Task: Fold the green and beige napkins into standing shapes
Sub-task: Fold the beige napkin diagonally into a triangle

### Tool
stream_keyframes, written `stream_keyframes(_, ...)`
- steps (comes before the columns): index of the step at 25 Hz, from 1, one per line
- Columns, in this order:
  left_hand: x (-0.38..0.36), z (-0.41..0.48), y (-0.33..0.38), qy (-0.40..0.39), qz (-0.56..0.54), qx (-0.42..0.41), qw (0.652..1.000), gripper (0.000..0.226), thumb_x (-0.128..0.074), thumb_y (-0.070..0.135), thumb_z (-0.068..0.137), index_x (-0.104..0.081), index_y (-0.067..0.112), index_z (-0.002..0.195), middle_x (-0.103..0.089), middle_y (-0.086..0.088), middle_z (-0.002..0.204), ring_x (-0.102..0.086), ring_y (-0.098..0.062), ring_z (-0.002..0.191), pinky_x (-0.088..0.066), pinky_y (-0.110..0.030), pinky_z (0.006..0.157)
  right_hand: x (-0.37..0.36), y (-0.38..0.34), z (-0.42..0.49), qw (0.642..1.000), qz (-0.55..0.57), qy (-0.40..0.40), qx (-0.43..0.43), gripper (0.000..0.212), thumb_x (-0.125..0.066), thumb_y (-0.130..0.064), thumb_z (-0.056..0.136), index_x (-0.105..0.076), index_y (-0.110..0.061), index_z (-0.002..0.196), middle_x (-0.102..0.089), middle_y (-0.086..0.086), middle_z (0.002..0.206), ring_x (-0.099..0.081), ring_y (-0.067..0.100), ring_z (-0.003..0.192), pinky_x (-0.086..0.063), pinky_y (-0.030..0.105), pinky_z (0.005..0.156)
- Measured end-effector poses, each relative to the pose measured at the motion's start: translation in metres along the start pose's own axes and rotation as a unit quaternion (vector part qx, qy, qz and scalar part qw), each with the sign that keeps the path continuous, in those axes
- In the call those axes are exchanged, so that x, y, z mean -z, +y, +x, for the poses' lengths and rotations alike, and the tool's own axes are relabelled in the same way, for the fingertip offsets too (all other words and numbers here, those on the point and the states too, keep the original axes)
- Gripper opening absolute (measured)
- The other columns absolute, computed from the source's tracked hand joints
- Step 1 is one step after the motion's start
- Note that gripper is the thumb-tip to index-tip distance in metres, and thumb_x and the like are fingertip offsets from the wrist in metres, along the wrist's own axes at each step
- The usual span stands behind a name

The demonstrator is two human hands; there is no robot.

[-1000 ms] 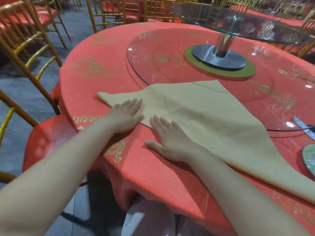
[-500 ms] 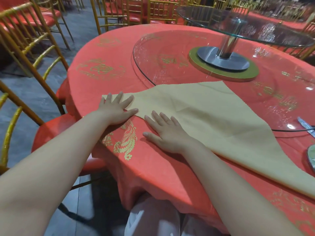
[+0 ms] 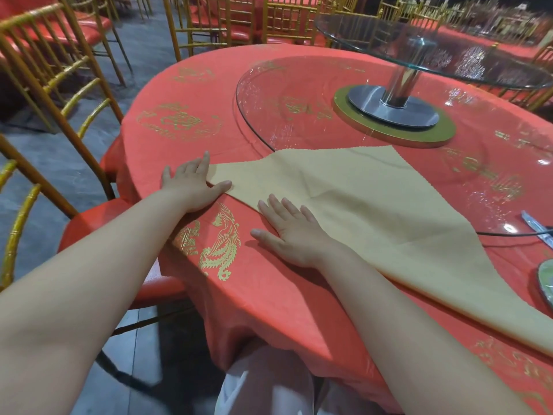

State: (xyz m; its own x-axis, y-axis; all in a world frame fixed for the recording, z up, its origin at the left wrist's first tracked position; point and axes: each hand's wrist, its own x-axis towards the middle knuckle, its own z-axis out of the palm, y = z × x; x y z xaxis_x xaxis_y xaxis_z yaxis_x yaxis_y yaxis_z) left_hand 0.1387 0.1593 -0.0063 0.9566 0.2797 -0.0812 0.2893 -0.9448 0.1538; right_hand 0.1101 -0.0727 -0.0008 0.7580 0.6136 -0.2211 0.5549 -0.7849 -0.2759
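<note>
A beige napkin [image 3: 374, 205] lies flat on the red tablecloth [image 3: 269, 295], folded into a large triangle with its long edge running from the left tip down to the right. My left hand [image 3: 191, 184] presses flat on the napkin's left tip, fingers straight and spread. My right hand [image 3: 287, 229] lies flat on the long folded edge, a little right of the left hand, fingers straight and thumb out on the cloth. No green napkin is in view.
A glass turntable [image 3: 299, 94] on a steel post [image 3: 401, 85] fills the table's middle, under the napkin's far corner. A plate rim [image 3: 546, 283] and a utensil [image 3: 535, 226] sit at the right edge. Gold chairs with red seats [image 3: 59, 85] ring the table.
My left hand has slid left along the napkin's edge to its tip, smoothing it flat. My right hand has stayed pressed on the folded edge.
</note>
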Motion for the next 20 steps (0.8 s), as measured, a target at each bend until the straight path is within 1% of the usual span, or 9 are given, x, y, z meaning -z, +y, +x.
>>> stream_keyframes(4,-0.001,0.001,0.004,0.013,-0.010,0.014,1.000,0.073,-0.033,0.055,0.091,0.006,0.029,0.147,-0.007,-0.008,0.157,-0.003,-0.026,0.144,0.007,-0.054,0.112,-0.002,0.001,-0.001,1.000,-0.009,0.004,0.004,0.069,-0.023,-0.064,0.090,0.000,-0.033,0.148,0.009,-0.007,0.157,0.010,0.013,0.144,0.007,0.039,0.116)
stream_keyframes(7,0.003,-0.001,0.014,0.081,-0.029,0.019,0.996,0.067,-0.038,0.036,0.095,0.001,0.023,0.147,0.002,-0.008,0.157,0.009,-0.025,0.144,0.012,-0.051,0.112,-0.003,0.000,-0.001,1.000,-0.005,0.006,0.005,0.071,-0.023,-0.065,0.090,0.001,-0.032,0.148,0.009,-0.007,0.157,0.010,0.013,0.144,0.007,0.039,0.116)
stream_keyframes(8,0.004,-0.005,0.022,0.116,-0.056,-0.003,0.992,0.064,-0.040,0.029,0.095,-0.005,0.018,0.148,-0.002,-0.009,0.157,0.007,-0.026,0.144,0.010,-0.047,0.113,-0.003,0.000,-0.001,1.000,-0.002,0.007,0.004,0.072,-0.023,-0.064,0.090,0.001,-0.030,0.148,0.009,-0.007,0.157,0.010,0.013,0.144,0.006,0.039,0.116)
stream_keyframes(10,0.000,-0.018,0.047,0.157,-0.142,-0.096,0.973,0.050,-0.041,0.015,0.095,-0.026,0.008,0.142,-0.022,-0.013,0.152,-0.011,-0.028,0.143,-0.004,-0.038,0.114,-0.004,0.001,0.001,1.000,0.003,0.015,0.001,0.076,-0.023,-0.064,0.090,0.002,-0.024,0.149,0.008,-0.005,0.158,0.009,0.013,0.144,0.005,0.039,0.116)
stream_keyframes(13,-0.011,-0.046,0.083,0.060,-0.264,-0.173,0.947,0.035,-0.036,0.011,0.096,-0.046,0.008,0.129,-0.047,-0.013,0.136,-0.039,-0.028,0.129,-0.026,-0.031,0.106,-0.008,0.003,0.004,0.999,-0.001,0.040,0.003,0.081,-0.030,-0.060,0.090,0.008,-0.019,0.148,0.010,0.001,0.158,0.009,0.012,0.144,0.004,0.039,0.116)
stream_keyframes(15,-0.016,-0.053,0.091,0.014,-0.234,-0.191,0.953,0.030,-0.032,0.015,0.097,-0.048,0.007,0.122,-0.053,-0.014,0.123,-0.046,-0.031,0.118,-0.032,-0.036,0.100,-0.009,0.003,0.003,0.999,-0.002,0.047,0.009,0.084,-0.037,-0.057,0.089,0.010,-0.018,0.148,0.011,0.002,0.157,0.009,0.013,0.144,0.004,0.037,0.115)
stream_keyframes(16,-0.017,-0.053,0.090,0.006,-0.195,-0.199,0.960,0.029,-0.031,0.018,0.098,-0.047,0.007,0.119,-0.053,-0.014,0.120,-0.045,-0.032,0.117,-0.031,-0.039,0.098,-0.008,0.004,0.002,0.999,0.005,0.047,0.013,0.088,-0.040,-0.057,0.088,0.010,-0.018,0.148,0.012,0.003,0.157,0.009,0.014,0.144,0.004,0.037,0.115)
stream_keyframes(18,-0.019,-0.051,0.086,-0.012,-0.130,-0.201,0.971,0.039,-0.025,0.028,0.100,-0.039,0.008,0.130,-0.043,-0.012,0.137,-0.033,-0.031,0.131,-0.025,-0.042,0.105,-0.005,0.004,-0.003,0.999,0.024,0.044,0.018,0.092,-0.042,-0.061,0.085,0.010,-0.017,0.148,0.013,0.005,0.157,0.011,0.015,0.144,0.004,0.036,0.117)
stream_keyframes(20,-0.022,-0.053,0.087,-0.034,-0.063,-0.189,0.979,0.055,-0.019,0.041,0.099,-0.017,0.012,0.146,-0.014,-0.005,0.156,-0.010,-0.023,0.144,-0.011,-0.040,0.115,-0.003,0.010,-0.015,0.999,0.011,0.041,0.011,0.091,-0.039,-0.064,0.085,0.008,-0.018,0.149,0.013,0.005,0.157,0.013,0.015,0.144,0.004,0.037,0.117)
